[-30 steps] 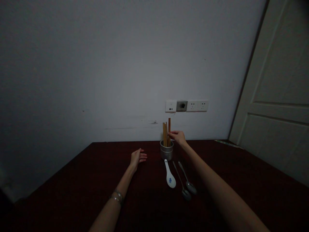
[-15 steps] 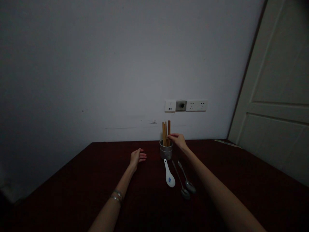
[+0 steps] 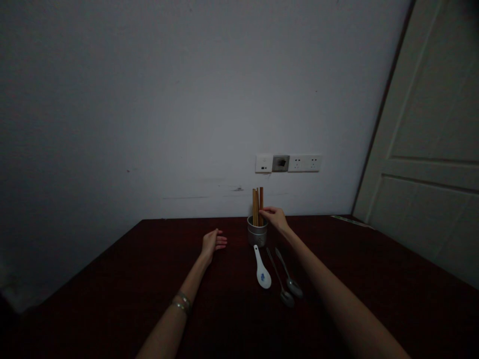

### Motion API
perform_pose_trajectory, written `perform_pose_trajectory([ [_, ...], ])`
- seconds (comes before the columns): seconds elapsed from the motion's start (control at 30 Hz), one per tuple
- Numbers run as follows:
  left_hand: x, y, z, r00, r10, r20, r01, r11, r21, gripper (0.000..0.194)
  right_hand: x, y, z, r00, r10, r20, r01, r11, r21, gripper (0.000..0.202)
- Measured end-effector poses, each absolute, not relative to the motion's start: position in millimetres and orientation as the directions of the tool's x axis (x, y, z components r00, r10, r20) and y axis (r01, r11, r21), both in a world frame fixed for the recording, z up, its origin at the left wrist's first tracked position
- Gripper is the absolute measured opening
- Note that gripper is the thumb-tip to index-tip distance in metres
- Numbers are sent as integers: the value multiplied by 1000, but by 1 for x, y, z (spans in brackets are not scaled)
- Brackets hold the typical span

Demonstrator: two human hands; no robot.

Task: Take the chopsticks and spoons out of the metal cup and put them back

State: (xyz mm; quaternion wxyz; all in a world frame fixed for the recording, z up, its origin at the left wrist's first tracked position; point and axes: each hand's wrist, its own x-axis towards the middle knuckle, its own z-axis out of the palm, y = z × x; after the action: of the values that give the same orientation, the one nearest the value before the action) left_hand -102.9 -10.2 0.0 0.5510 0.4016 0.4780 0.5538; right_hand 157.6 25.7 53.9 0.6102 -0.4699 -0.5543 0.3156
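Your right hand (image 3: 277,218) has come down slightly; the held sticks (image 3: 261,198) now sit lower in the cup (image 3: 257,237), near mid-length of the far edge of the surface (image 3: 157,264). Right fingertips are pinched together on them, beside the other sticks (image 3: 255,203). Best practice: keep them upright, releasing only once they rest. Your left hand (image 3: 210,245), left of the cup, is loosely curled, nothing visible in it. Lower stick ends are hidden; the number held cannot be confirmed.

Right hand (image 3: 276,218) pinching, left hand (image 3: 211,243) half-curled
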Motion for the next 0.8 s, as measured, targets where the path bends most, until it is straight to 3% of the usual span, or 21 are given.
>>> perform_pose_trajectory([
  [0.8, -102, -10, -1, -75, 995, -69, -216, 51, 975, 19, 161, 37, 59, 151, 941, 304, 193, 274, -942, 22],
])
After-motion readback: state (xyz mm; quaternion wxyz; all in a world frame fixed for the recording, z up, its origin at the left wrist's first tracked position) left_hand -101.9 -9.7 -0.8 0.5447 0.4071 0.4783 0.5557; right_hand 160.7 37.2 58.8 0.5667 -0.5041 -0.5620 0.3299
